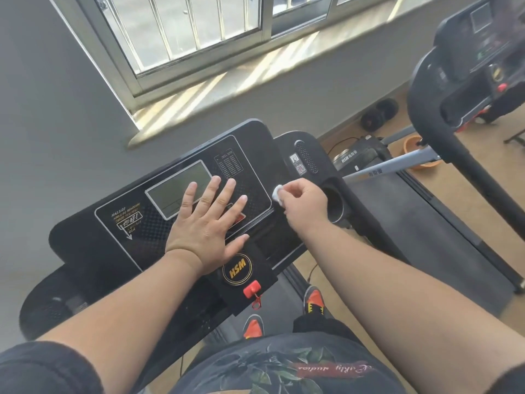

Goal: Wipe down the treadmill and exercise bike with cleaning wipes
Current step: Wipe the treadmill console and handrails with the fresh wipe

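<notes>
Fingers of the left hand (206, 227) are spread straight and laid flat on the glossy black treadmill console (136, 223), with the fingertips reaching over the lower right corner of the grey rectangular display screen (179, 189) and the thumb stretched toward the round gold-ringed HSM badge (237, 269). A small crumpled white cleaning wipe (277, 192) is pinched in the curled fingers of the right hand (305, 203) and is held against the console's right edge, just beside the silver border line of the control panel. A round black cup holder (336, 204) is seen immediately right of that hand, partly hidden by it. A red safety key clip (252, 288) is seated below the badge, at the console's near edge. Orange and black shoes (314, 301) are seen below the console on the dark treadmill belt (412, 223). A second black treadmill (468, 81) stands at the upper right, near a barred window (199, 32) with a sunlit stone sill (227, 89).
</notes>
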